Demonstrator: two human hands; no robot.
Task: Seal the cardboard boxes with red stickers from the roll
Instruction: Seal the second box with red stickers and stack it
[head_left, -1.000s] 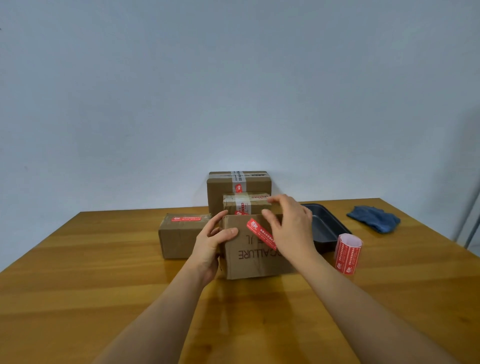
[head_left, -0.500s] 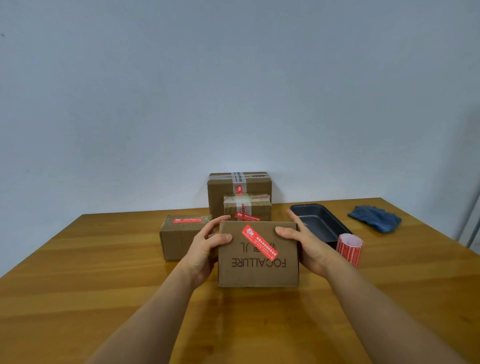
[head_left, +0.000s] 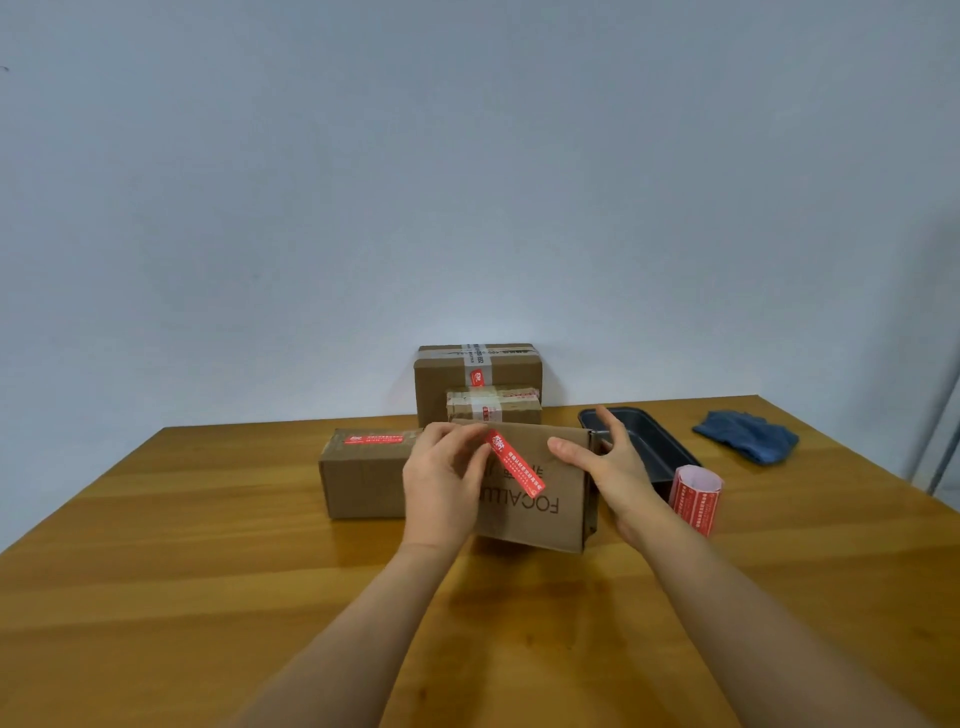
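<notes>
A dark baking pan (head_left: 655, 441) sits on the right half of the wooden table (head_left: 156, 571); what shows of its inside holds nothing, though its near end is hidden behind the right hand. Four cardboard boxes stand closed, so their contents cannot be seen. The tall box (head_left: 478, 374) at the back, against the wall, has pale tape over its top and a small red sticker on the front. A smaller taped box (head_left: 493, 408) stands just in front of it. A low box (head_left: 363, 473) to the left carries a red sticker flat on its top.

The table is warm, glossy wood and runs up to a plain pale blue-grey wall (head_left: 467, 156). A crumpled blue cloth (head_left: 748, 441) lies near the far right corner. The roll of red stickers (head_left: 695, 496) stands on end just right of the right forearm, near the pan.

The front box (head_left: 550, 499), printed with upside-down lettering, is tilted with its top face towards the camera. A long red sticker (head_left: 514, 462) lies slantwise across that face. The left hand (head_left: 441, 488) covers the box's left part, its fingers curled at the sticker's upper end; whether they pinch it or only press it I cannot tell. The right hand (head_left: 608, 467) rests against the box's right edge, thumb on the top face, fingers spread and fairly straight past the corner.
</notes>
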